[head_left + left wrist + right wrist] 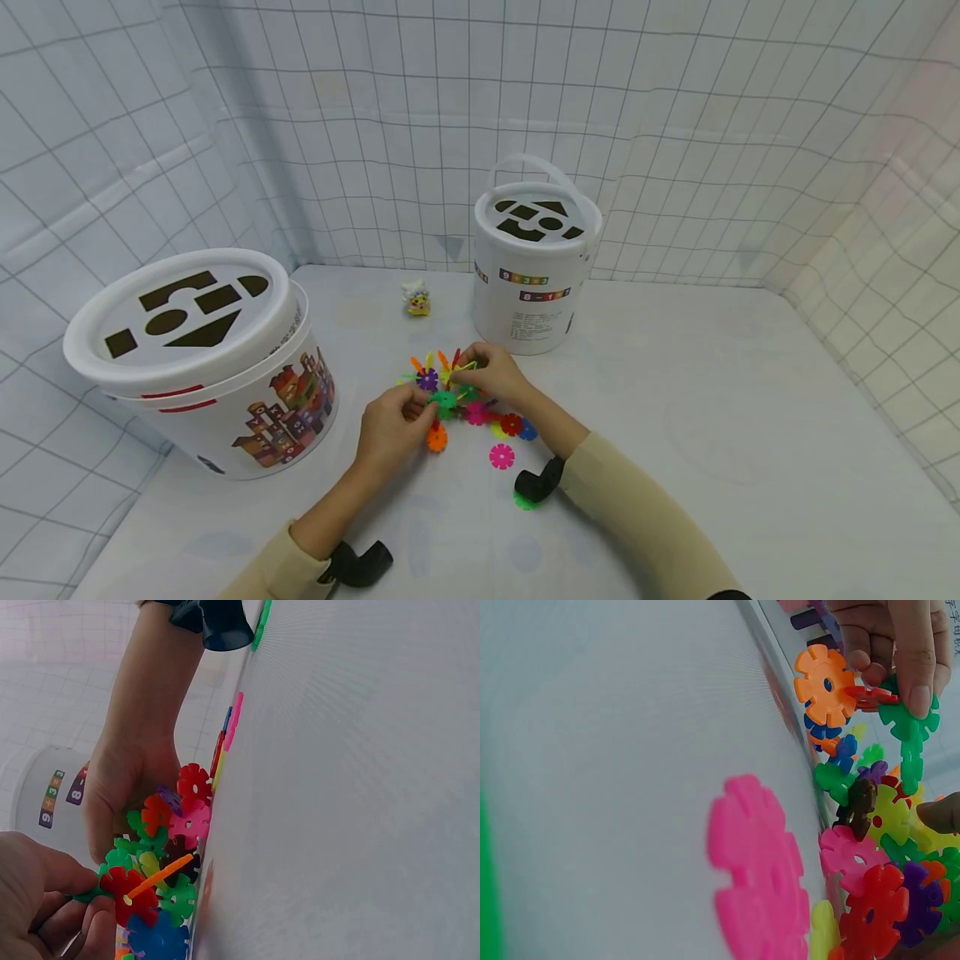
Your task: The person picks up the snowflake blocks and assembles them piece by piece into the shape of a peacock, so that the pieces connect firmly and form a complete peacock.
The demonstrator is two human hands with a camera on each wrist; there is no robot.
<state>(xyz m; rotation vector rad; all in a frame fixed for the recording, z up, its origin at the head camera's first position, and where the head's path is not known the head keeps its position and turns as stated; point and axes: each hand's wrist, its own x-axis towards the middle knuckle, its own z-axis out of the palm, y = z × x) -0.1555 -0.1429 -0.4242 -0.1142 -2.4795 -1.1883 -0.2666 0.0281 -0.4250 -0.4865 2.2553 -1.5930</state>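
A cluster of interlocking notched plastic discs [447, 398] in many colours stands on the table between the two hands. My left hand [393, 429] pinches a green disc [910, 720] at the cluster's near left side, thumb against its face. A red disc and an orange disc [825, 686] join on beside that green one. From the far right side my right hand [491, 371] reaches over the cluster, its thumb and fingers at a yellow disc [890, 817]. The right fingertips are partly hidden behind the pieces in the left wrist view [131, 787].
Loose discs lie nearer me, among them a pink one [502, 456] and a green one [527, 502] partly under the right wrist camera. A large lidded bucket [300, 408] stands left, a smaller handled bucket [521, 308] behind. A small figurine [416, 298] stands at the back.
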